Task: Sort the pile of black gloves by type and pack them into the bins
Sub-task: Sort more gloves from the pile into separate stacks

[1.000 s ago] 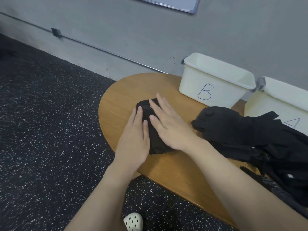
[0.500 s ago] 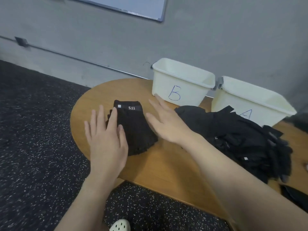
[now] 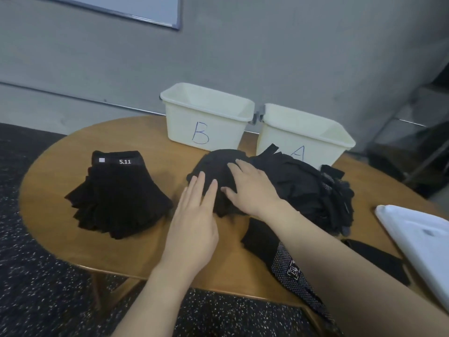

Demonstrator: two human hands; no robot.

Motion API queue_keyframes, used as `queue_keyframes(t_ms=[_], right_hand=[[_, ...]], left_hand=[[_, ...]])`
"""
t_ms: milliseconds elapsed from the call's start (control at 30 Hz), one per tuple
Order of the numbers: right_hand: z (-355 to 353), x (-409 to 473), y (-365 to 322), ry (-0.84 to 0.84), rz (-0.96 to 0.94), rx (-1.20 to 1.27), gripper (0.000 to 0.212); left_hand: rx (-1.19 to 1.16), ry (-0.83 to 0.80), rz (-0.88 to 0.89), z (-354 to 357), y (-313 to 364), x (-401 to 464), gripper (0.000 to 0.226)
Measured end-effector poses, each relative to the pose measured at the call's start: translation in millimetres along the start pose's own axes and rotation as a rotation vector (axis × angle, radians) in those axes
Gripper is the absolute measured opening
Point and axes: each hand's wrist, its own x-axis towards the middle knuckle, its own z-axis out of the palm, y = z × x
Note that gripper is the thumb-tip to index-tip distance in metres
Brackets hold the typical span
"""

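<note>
1. Here we see our left hand (image 3: pixel 194 223) flat, fingers straight and together, its fingertips touching the near-left edge of the loose pile of black gloves (image 3: pixel 286 188); it holds nothing.
2. Our right hand (image 3: pixel 252 188) lies palm down on top of that pile, fingers spread and only slightly bent, pressing the fabric without gripping it.
3. The pile sits mid-table, directly in front of bin B (image 3: pixel 206 117) and bin A (image 3: pixel 303 135), its far edge touching or just short of their front walls; we cannot tell which.
4. The two white bins stand side by side at the far edge of the round wooden table (image 3: pixel 48 186), against the grey wall (image 3: pixel 267 45).
5. A neat stack of gloves with a "5.11" cuff label (image 3: pixel 116 195) lies to the left, apart from the pile, with a strip of bare wood between them.
6. Bare wood also runs along the near-left rim, in front of the stack.
7. Near the right forearm lies a dotted black glove (image 3: pixel 289 268), overhanging the near edge.
8. A white object (image 3: pixel 418 239) occupies the right edge of the table.
</note>
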Motion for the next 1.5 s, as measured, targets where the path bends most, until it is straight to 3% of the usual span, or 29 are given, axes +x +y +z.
queue_keyframes(t_ms=[233, 400, 633, 867, 1033, 1167, 1233, 1367, 1433, 1500], right_hand=[[-6.7, 0.6, 15.1, 0.24, 0.065, 0.169, 0.06], [-8.5, 0.1, 27.8, 0.215, 0.103, 0.21, 0.038], [-28.9, -2.8, 32.7, 0.394, 0.114, 0.663, 0.017], [-64.0, -17.1, 20.7, 0.37, -0.02, 0.911, 0.038], [-74.1, -44.7, 17.3, 0.329, -0.073, 1.03, 0.034], [-61.3, -73.5, 17.9, 0.358, -0.042, 1.195, 0.051], [-53.0, -82.7, 15.7, 0.374, -0.008, 1.268, 0.058], [-45.0, -97.4, 5.2, 0.411, 0.066, 1.351, 0.028], [-41.5, -101.2, -3.5, 0.421, 0.075, 1.324, 0.024], [-39.4, -103.1, -12.7, 0.4, 0.076, 1.288, 0.025]], left_hand=[[-0.092, -0.066, -0.174, 39.7, 1.7, 30.1, 0.062], [-0.036, -0.006, -0.224, 50.2, 12.7, 43.3, 0.057], [-0.099, 0.092, -0.221, 50.9, 22.2, 48.3, 0.062], [-0.503, 0.302, -0.197, 29.8, 35.2, 42.0, 0.056], [-0.486, 0.404, -0.122, 14.7, 18.7, 33.9, 0.031], [-0.559, 0.457, -0.068, -3.2, 12.4, 24.8, 0.037], [-0.563, 0.441, -0.046, -13.3, 15.0, 14.7, 0.044], [-0.537, 0.225, -0.019, -25.1, 15.2, -6.5, 0.048], [-0.521, 0.129, 0.037, -27.6, 15.6, -17.1, 0.063], [-0.514, 0.119, 0.102, -29.7, 18.7, -24.1, 0.066]])
